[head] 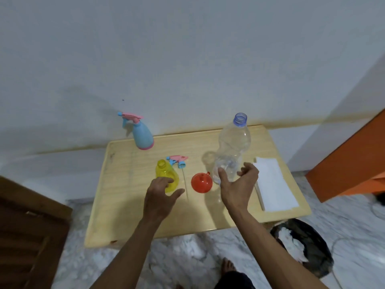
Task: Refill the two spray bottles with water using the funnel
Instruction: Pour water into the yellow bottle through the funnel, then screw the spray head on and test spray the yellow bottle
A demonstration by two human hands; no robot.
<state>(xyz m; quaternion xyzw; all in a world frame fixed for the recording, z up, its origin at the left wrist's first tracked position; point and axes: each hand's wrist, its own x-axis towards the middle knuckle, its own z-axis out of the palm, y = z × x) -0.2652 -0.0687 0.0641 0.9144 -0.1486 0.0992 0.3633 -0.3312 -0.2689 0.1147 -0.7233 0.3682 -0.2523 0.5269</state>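
Observation:
A yellow spray bottle (164,172) stands uncapped on the wooden table (129,215). Its pink and blue sprayer head (177,160) lies just behind it, the tube pointing toward me. My left hand (160,197) is at the yellow bottle's base, fingertips touching its side and thumb spread to the right. A red funnel (201,182) lies on the table between my hands. An uncapped clear water bottle (233,147) stands upright. My right hand (237,186) is spread in front of its lower part, thumb against it. A blue spray bottle (143,136), its head on, stands at the back.
A stack of white paper (275,184) lies at the table's right side. A dark bin (302,247) with crumpled paper sits on the marble floor to the right. Brown wooden furniture (27,226) is at the left and an orange one (350,163) at the right.

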